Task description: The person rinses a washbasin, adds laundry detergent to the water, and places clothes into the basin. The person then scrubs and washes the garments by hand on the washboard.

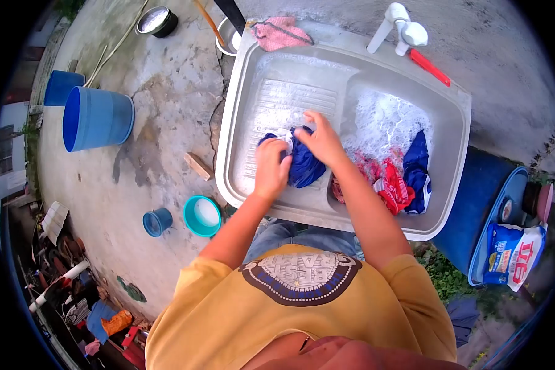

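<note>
A bunched dark blue garment [306,165] with some white on it lies on the ribbed washboard side of the grey sink [229,161]. My left hand [271,168] has its fingers curled onto the left part of the garment, gripping it. At the garment's upper right, my right hand [320,140] is bent over it with thumb and fingers apart; suds show near the fingertips. In the basin to the right, red-and-white cloth [393,188] and another blue garment [416,169] lie partly under foamy water [388,114].
A pink cloth [282,33] hangs over the sink's back rim, near a white tap [393,28] and a red-handled item [430,66]. Blue buckets [108,118] and a teal tub [194,227] stand left. A detergent bag [513,254] rests on a blue barrel [475,203].
</note>
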`<state>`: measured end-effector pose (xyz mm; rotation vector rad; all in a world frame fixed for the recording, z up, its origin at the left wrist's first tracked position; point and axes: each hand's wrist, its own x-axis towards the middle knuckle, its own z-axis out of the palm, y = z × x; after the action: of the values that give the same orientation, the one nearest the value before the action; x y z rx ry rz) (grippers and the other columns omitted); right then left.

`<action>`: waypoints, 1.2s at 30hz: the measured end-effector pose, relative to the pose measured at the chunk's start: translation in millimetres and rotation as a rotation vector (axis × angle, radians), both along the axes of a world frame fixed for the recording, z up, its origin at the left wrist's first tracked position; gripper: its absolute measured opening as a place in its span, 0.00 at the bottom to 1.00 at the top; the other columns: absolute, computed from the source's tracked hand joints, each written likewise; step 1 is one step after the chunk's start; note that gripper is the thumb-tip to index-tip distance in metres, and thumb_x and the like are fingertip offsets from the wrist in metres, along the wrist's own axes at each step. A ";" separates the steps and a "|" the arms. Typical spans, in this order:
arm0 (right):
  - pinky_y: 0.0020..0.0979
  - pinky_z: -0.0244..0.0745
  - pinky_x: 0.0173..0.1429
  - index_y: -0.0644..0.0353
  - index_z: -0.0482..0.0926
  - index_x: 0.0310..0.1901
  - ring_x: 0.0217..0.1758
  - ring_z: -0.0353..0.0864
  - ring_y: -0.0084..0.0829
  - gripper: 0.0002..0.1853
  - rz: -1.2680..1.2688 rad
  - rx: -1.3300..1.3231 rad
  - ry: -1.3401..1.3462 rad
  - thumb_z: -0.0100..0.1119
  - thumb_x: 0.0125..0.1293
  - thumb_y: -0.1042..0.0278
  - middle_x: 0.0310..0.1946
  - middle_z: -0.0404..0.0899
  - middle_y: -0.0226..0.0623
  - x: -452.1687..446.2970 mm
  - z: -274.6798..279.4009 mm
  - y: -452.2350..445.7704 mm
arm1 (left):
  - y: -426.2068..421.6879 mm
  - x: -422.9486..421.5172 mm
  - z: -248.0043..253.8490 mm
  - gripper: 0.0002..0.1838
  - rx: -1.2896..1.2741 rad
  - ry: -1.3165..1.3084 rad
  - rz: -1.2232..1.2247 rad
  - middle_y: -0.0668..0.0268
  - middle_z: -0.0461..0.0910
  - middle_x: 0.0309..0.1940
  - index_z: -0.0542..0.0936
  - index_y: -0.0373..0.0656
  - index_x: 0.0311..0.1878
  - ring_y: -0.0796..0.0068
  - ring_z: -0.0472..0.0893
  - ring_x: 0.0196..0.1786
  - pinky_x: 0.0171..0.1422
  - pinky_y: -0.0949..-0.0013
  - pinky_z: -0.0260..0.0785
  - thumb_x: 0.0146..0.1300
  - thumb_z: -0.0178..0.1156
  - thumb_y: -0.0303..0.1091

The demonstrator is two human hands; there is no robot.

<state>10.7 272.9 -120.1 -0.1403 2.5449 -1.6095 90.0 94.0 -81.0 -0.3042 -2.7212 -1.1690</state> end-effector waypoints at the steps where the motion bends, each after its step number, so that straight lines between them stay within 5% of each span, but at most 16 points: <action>1: 0.44 0.77 0.59 0.57 0.75 0.61 0.54 0.84 0.52 0.25 0.048 0.054 0.030 0.67 0.67 0.56 0.49 0.84 0.50 14.6 11.4 5.8 | 0.7 16.5 12.6 0.19 0.025 0.000 0.108 0.54 0.81 0.51 0.78 0.37 0.57 0.49 0.74 0.63 0.72 0.48 0.61 0.65 0.63 0.35; 4: 0.44 0.78 0.60 0.57 0.76 0.63 0.54 0.84 0.50 0.26 0.184 0.024 -0.138 0.69 0.66 0.58 0.49 0.84 0.52 51.4 32.3 31.1 | -9.4 54.6 37.7 0.34 -0.006 -0.114 0.113 0.48 0.79 0.58 0.71 0.37 0.70 0.47 0.73 0.68 0.77 0.49 0.61 0.60 0.70 0.32; 6: 0.36 0.79 0.50 0.61 0.80 0.54 0.42 0.85 0.33 0.17 0.135 -0.138 -0.477 0.67 0.68 0.62 0.39 0.86 0.43 65.3 21.3 54.1 | -29.1 65.4 28.4 0.34 -0.083 -0.463 0.004 0.47 0.79 0.58 0.73 0.39 0.68 0.49 0.78 0.64 0.72 0.55 0.68 0.58 0.72 0.29; 8: 0.32 0.76 0.44 0.61 0.81 0.52 0.38 0.81 0.25 0.14 -0.144 -0.421 -0.529 0.65 0.69 0.65 0.36 0.86 0.36 75.2 24.6 82.0 | -17.9 56.0 36.3 0.31 -0.052 -0.472 0.012 0.49 0.84 0.49 0.74 0.38 0.67 0.56 0.85 0.54 0.60 0.61 0.75 0.61 0.72 0.31; 10: 0.28 0.73 0.41 0.61 0.80 0.50 0.35 0.77 0.21 0.10 -0.365 -0.225 -0.234 0.63 0.71 0.70 0.32 0.82 0.29 76.6 14.4 130.5 | 9.1 37.9 62.6 0.29 0.151 -0.661 0.087 0.51 0.86 0.42 0.76 0.37 0.65 0.59 0.87 0.47 0.54 0.62 0.77 0.62 0.73 0.33; 12: 0.25 0.72 0.40 0.60 0.79 0.51 0.33 0.73 0.17 0.09 -0.674 -0.597 -0.228 0.60 0.72 0.75 0.31 0.76 0.22 66.2 61.3 173.9 | 34.3 19.9 59.2 0.28 0.297 -0.635 0.055 0.54 0.86 0.33 0.77 0.36 0.63 0.63 0.86 0.38 0.47 0.63 0.77 0.65 0.72 0.40; 14: 0.24 0.71 0.42 0.60 0.76 0.54 0.35 0.69 0.15 0.11 -0.704 -0.572 -0.029 0.58 0.73 0.79 0.34 0.72 0.22 54.6 60.8 221.7 | 75.9 -3.7 70.8 0.29 0.485 -0.818 0.085 0.54 0.85 0.33 0.77 0.37 0.64 0.64 0.85 0.36 0.47 0.62 0.77 0.66 0.72 0.43; 16: 0.25 0.74 0.52 0.61 0.74 0.58 0.46 0.75 0.18 0.14 -0.771 -0.451 0.170 0.56 0.74 0.81 0.44 0.77 0.29 34.8 55.7 249.4 | 111.4 -28.9 59.4 0.30 0.348 -0.799 0.039 0.56 0.86 0.41 0.74 0.37 0.68 0.67 0.85 0.42 0.51 0.64 0.77 0.67 0.71 0.40; 17: 0.28 0.72 0.65 0.62 0.72 0.63 0.59 0.78 0.25 0.18 -0.710 -0.407 0.260 0.55 0.74 0.82 0.57 0.78 0.39 24.6 54.8 256.6 | 127.2 -40.7 53.6 0.31 0.282 -0.784 0.016 0.57 0.86 0.45 0.73 0.37 0.69 0.68 0.84 0.45 0.53 0.65 0.76 0.67 0.70 0.39; 18: 0.36 0.68 0.74 0.61 0.71 0.67 0.68 0.76 0.39 0.23 -0.613 -0.202 0.322 0.59 0.71 0.78 0.64 0.76 0.47 17.4 42.0 268.8 | 139.6 -46.9 35.2 0.33 0.135 -0.689 -0.031 0.56 0.85 0.48 0.72 0.38 0.71 0.64 0.84 0.46 0.53 0.62 0.77 0.66 0.70 0.38; 20: 0.42 0.65 0.77 0.59 0.70 0.69 0.70 0.74 0.49 0.29 -0.449 0.290 0.207 0.66 0.67 0.71 0.66 0.76 0.49 8.0 1.1 282.6 | 160.9 -52.1 -12.6 0.36 -0.158 -0.492 -0.121 0.53 0.83 0.54 0.69 0.39 0.73 0.56 0.85 0.47 0.54 0.58 0.77 0.65 0.70 0.38; 21: 0.48 0.61 0.78 0.54 0.69 0.71 0.73 0.70 0.53 0.32 -0.335 0.383 0.208 0.67 0.67 0.64 0.69 0.72 0.48 2.7 -14.8 279.2 | 182.1 -60.9 10.6 0.40 -0.299 -0.720 -0.134 0.51 0.73 0.69 0.68 0.43 0.75 0.47 0.78 0.62 0.66 0.50 0.71 0.62 0.72 0.42; 24: 0.68 0.48 0.80 0.35 0.68 0.75 0.82 0.54 0.57 0.34 -0.112 0.766 0.062 0.65 0.67 0.46 0.81 0.57 0.41 -3.1 -37.4 238.1 | 219.6 -66.1 -32.8 0.42 -0.765 -0.243 -0.274 0.53 0.59 0.79 0.67 0.50 0.77 0.47 0.67 0.74 0.76 0.45 0.60 0.61 0.72 0.47; 25: 0.77 0.40 0.77 0.27 0.66 0.76 0.86 0.42 0.57 0.34 -0.072 0.809 0.002 0.61 0.68 0.38 0.84 0.48 0.34 -6.4 -58.3 230.7 | 228.7 -71.8 -40.8 0.45 -0.866 -0.292 -0.347 0.56 0.51 0.83 0.64 0.55 0.79 0.44 0.50 0.83 0.84 0.37 0.41 0.61 0.70 0.56; 29: 0.79 0.36 0.77 0.28 0.67 0.76 0.87 0.35 0.53 0.33 -0.072 0.876 -0.114 0.57 0.71 0.37 0.84 0.49 0.33 -12.1 -98.4 218.5 | 230.4 -85.0 -103.8 0.50 -0.894 -0.474 -0.437 0.58 0.41 0.86 0.52 0.58 0.85 0.45 0.34 0.86 0.84 0.31 0.23 0.66 0.58 0.67; 36: 0.77 0.35 0.79 0.38 0.67 0.76 0.87 0.34 0.55 0.37 -0.108 0.663 -0.006 0.58 0.69 0.35 0.83 0.50 0.39 -20.9 -136.3 229.3 | 253.8 -109.4 -100.3 0.52 -1.034 -0.666 -0.480 0.63 0.36 0.87 0.45 0.63 0.86 0.44 0.29 0.86 0.82 0.28 0.18 0.66 0.54 0.73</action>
<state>-10.2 502.2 -256.5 0.0710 2.9581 -0.7091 -19.5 347.7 -181.3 -0.8331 -3.7580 0.3251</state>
